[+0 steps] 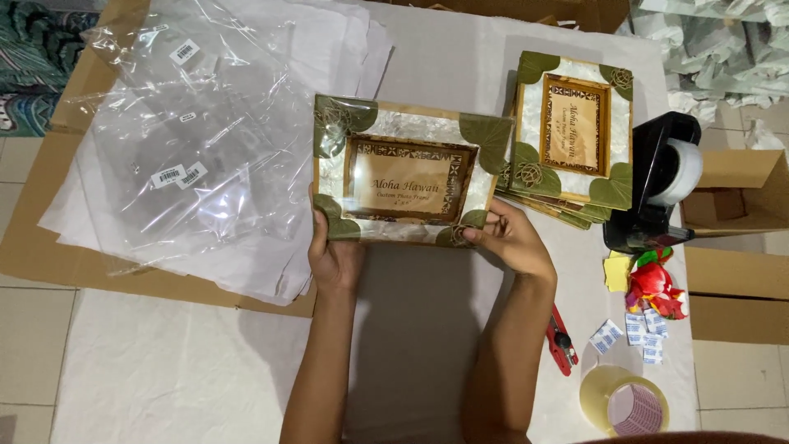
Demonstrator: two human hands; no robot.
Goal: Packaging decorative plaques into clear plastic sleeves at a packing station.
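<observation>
A decorated photo frame [408, 173] with green leaf corners, pearly border and a brown inner rim is held up over the white table [164, 370]. My left hand [333, 251] grips its lower left corner. My right hand [509, 238] grips its lower right corner, thumb on the front. To the right lies a stack of matching frames [571, 136], turned upright.
Clear plastic bags [197, 140] lie on white paper sheets and flat cardboard at the left. At the right are a black tape dispenser [657, 181], a red cutter [562, 341], a roll of clear tape [626, 401], small white packets [633, 333], yellow notes and a red item, and cardboard boxes [740, 247].
</observation>
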